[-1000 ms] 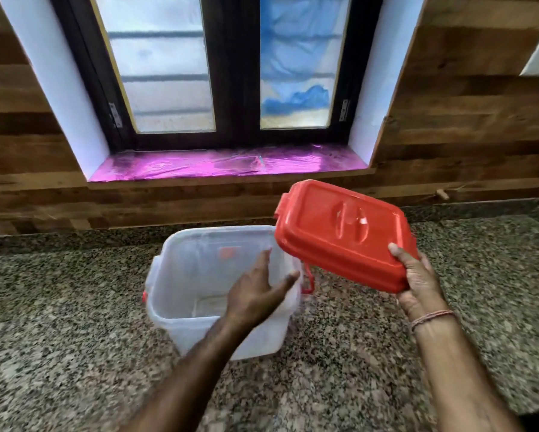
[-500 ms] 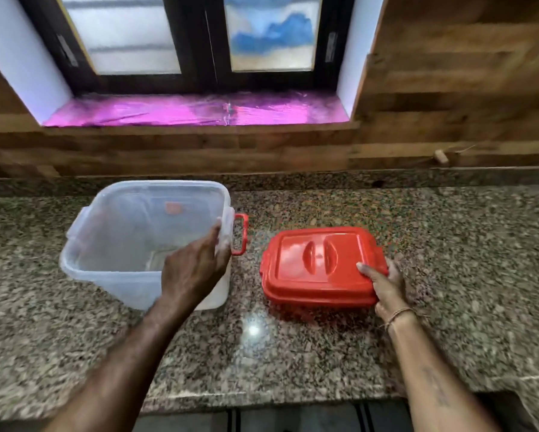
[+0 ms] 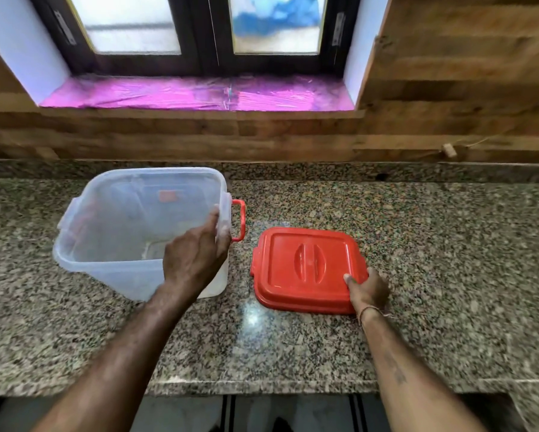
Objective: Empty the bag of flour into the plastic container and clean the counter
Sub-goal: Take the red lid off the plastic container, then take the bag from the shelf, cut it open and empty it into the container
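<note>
A clear plastic container with red side handles stands open on the granite counter, left of centre. Only a trace of white residue shows at its bottom. My left hand grips the container's right rim near the red handle. The red lid lies flat on the counter just right of the container. My right hand holds the lid's near right corner, thumb on top. No flour bag is in view.
A wood-panelled wall rises behind the counter, with a window and a pink-covered sill above. The counter's front edge runs below my forearms, with floor beneath. A small object on a string hangs on the wall at right.
My right hand lowered the red lid from the air onto the counter beside the container. My left hand closed on the container's right rim. The view tilted down.
</note>
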`<state>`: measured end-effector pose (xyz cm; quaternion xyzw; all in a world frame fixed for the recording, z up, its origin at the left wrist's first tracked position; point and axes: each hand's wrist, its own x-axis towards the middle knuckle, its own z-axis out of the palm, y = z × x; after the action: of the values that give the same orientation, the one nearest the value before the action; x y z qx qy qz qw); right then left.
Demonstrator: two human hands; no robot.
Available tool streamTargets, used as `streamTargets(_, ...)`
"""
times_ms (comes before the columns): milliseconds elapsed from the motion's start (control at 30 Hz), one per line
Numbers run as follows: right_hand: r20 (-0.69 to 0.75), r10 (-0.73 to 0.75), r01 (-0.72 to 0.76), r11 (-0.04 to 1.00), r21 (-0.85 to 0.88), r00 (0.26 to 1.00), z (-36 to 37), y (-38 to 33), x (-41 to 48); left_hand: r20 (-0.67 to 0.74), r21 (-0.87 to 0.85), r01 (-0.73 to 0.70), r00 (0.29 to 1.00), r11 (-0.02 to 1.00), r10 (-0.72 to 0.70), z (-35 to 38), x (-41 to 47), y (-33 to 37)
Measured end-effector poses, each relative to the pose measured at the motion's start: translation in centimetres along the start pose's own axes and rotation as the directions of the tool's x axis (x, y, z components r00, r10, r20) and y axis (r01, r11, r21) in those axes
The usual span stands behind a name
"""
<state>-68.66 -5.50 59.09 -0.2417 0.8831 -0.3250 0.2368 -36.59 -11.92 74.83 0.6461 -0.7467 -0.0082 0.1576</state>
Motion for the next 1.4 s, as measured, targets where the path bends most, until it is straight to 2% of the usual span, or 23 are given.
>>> streamTargets(133, 0.004, 0.038, -0.038, 0.999, -0.033, 0.999, -0.6, -1.1, -1.3, 0.010, -0.007, 0.015, 1.000, 1.000, -0.015, -0.3, -0.1, 0.1)
streamTargets(200, -0.031, -0.059, 0.057, 0.996, -0.062, 0.998, -0.6, -2.6, -2.5, 0.028, -0.048, 0.017, 0.999, 0.999, -0.015, -0.4, -0.2, 0.0)
streamTargets(333, 0.002, -0.329, 0.328, 0.941, 0.089, 0.944, 0.0, -9.5, -6.5, 0.021, -0.173, 0.026, 1.000, 0.984, -0.023, -1.4, 0.2, -1.4)
streamTargets(400, 0.021, -0.468, 0.458, 0.871, 0.176, 0.883, 0.7, -13.7, -9.1, -0.044, -0.181, 0.016, 0.999, 0.983, -0.024, -2.8, 0.1, -3.5)
streamTargets(533, -0.066, -0.697, 0.689, 0.682, 0.246, 0.714, 2.0, -21.8, -13.8, -0.178, -0.164, 0.025, 0.983, 0.986, -0.054, -6.2, 0.2, -9.7)
streamTargets(600, -0.080, -0.793, 0.777, 0.562, 0.282, 0.603, 3.3, -26.2, -17.2, -0.184, -0.130, 0.086, 0.977, 0.988, -0.110, -8.1, 0.5, -14.4)
streamTargets(700, 0.019, -0.891, 0.842, 0.436, 0.317, 0.454, 6.5, -31.9, -23.1, -0.172, -0.125, 0.173, 0.966, 0.977, -0.193, -10.7, 0.6, -21.7)
streamTargets(800, 0.164, -0.927, 0.882, 0.371, 0.292, 0.336, 11.6, -36.9, -29.4, -0.173, -0.158, 0.266, 0.941, 0.951, -0.292, -13.6, 0.3, -29.1)
streamTargets(1033, 0.308, -0.919, 0.928, 0.316, 0.196, 0.248, 22.0, -47.3, -40.8, -0.237, -0.129, 0.333, 0.904, 0.934, -0.355, -21.9, 0.8, -43.9)
streamTargets(1233, 0.313, -0.939, 0.957, 0.210, 0.201, 0.140, 28.3, -61.3, -49.4, -0.412, -0.133, 0.338, 0.836, 0.932, -0.362, -32.8, 4.3, -56.4)
streamTargets(1400, 0.234, -0.972, 0.942, 0.109, 0.317, 0.034, 31.4, -73.6, -55.8, -0.544, -0.115, 0.361, 0.757, 0.926, -0.362, -41.9, 8.7, -63.3)
